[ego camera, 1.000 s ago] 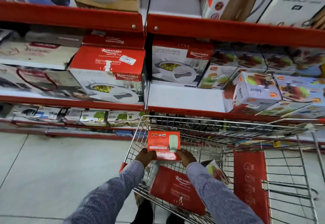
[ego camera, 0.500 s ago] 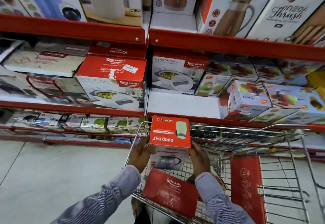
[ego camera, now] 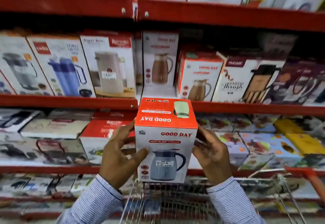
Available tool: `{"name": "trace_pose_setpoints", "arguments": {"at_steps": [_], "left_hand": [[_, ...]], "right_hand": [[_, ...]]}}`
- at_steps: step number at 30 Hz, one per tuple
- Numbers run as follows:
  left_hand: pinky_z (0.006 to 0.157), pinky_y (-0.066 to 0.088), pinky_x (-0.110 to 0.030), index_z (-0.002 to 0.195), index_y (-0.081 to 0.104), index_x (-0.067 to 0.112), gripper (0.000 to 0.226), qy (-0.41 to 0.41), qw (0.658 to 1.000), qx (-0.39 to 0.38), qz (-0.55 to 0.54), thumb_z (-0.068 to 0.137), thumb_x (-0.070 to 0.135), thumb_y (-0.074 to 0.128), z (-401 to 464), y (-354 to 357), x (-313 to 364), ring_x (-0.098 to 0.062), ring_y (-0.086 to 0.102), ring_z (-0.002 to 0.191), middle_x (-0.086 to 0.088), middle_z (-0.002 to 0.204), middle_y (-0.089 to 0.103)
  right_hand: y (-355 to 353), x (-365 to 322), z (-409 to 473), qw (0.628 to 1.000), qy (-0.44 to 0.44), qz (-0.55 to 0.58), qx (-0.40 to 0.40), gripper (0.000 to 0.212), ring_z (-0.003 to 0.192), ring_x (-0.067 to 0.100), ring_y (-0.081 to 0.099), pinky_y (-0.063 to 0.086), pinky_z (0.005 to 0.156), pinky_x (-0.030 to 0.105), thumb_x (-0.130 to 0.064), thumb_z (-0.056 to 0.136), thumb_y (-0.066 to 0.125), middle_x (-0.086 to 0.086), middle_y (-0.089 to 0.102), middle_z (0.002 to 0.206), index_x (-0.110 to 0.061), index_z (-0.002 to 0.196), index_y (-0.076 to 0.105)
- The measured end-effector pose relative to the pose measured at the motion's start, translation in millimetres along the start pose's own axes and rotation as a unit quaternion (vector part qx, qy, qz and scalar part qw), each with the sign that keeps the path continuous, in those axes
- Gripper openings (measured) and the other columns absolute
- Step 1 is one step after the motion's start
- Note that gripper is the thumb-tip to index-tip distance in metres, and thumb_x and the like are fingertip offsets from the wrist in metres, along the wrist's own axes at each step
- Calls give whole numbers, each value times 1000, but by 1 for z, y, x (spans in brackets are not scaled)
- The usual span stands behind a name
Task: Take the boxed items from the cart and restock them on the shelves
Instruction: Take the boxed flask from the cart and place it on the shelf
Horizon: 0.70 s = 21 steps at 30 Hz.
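An upright Good Day flask box [ego camera: 166, 141], orange on top with a white front picturing a grey jug, is held in front of the shelves. My left hand [ego camera: 119, 155] grips its left side with the thumb on the front face. My right hand [ego camera: 212, 155] clasps its right side. The box top sits level with the red shelf edge [ego camera: 70, 101]. Just behind it on that shelf is a gap [ego camera: 158, 91] in front of a taller Good Day box [ego camera: 160, 60]. Below my wrists shows the wire cart [ego camera: 167, 204].
The upper shelf holds upright flask and jug boxes, including a second Good Day box [ego camera: 198, 77] to the right of the gap. The shelf below carries flat red-and-white casserole boxes [ego camera: 98, 135] and juicer boxes [ego camera: 255, 146]. A red shelf beam [ego camera: 228, 17] runs overhead.
Both hands have lifted the Good Day box up out of the cart to shelf height, and the view has tilted upward to the flask shelf.
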<state>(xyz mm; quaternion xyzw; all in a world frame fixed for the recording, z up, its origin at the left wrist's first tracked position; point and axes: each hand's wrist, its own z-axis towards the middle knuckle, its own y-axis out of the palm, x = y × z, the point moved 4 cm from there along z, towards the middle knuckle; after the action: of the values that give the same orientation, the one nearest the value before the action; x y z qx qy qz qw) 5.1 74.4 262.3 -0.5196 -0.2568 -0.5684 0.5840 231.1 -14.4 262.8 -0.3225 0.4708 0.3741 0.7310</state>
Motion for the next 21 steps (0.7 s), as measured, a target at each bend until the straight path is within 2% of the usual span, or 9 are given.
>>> {"name": "trace_pose_setpoints", "arguments": {"at_steps": [4,6,9,11,13,17,19,20,21], "left_hand": [[78,60,-31,131,54,29,71,104,992,23,62,67,22,84,39,-26,47,-7,65,101,12,117,60],[80,60,-26,129,55,28,67,131,988,32,74,68,19,83,59,-37,64,-6,65,102,16,116,61],[76,57,-14,132,53,26,69,137,988,33,71,70,11,81,84,-47,81,-6,63,102,16,118,60],[71,55,-11,131,52,28,69,155,985,34,75,71,8,81,100,-50,89,-7,64,99,10,119,61],[68,53,-11,130,52,32,70,158,984,39,71,71,6,80,116,-53,93,-7,65,95,11,118,61],[72,59,-23,129,52,33,70,158,984,41,75,71,7,80,145,-55,96,-3,65,92,14,118,60],[70,58,-18,129,55,27,67,167,981,46,86,70,9,81,161,-55,97,1,65,88,9,121,62],[69,56,-14,129,56,25,66,166,980,49,96,70,9,81,169,-54,95,3,64,88,8,121,61],[70,57,-15,128,56,25,65,162,981,50,97,70,11,81,176,-53,96,1,64,89,8,121,61]], "right_hand": [[0,-47,36,997,-72,-1,-11,65,110,11,65,55,85,23,2,72,68,2,63,123,-36,123,56],[1,-67,53,996,-92,8,-12,68,111,9,64,55,85,22,11,72,69,0,64,124,-36,121,57],[6,-87,76,994,-113,12,-5,72,106,6,66,54,86,20,17,71,67,-9,65,120,-36,119,57],[10,-93,93,994,-107,25,-7,70,102,3,67,54,82,16,21,71,63,-10,65,118,-28,122,58],[15,-98,107,994,-106,25,-13,67,104,3,67,53,81,15,21,72,62,-5,65,119,-20,125,57],[19,-106,135,995,-98,5,-15,66,107,2,64,54,85,18,17,73,63,0,62,127,-20,127,56],[20,-109,150,995,-94,-9,-17,69,114,11,62,54,93,27,15,73,65,2,60,132,-20,130,55],[20,-111,157,995,-93,-15,-16,69,115,12,61,53,94,27,14,72,66,1,59,133,-22,131,55],[21,-113,163,996,-91,-22,-13,69,114,10,61,53,92,21,14,72,66,-2,59,132,-22,130,55]]}}
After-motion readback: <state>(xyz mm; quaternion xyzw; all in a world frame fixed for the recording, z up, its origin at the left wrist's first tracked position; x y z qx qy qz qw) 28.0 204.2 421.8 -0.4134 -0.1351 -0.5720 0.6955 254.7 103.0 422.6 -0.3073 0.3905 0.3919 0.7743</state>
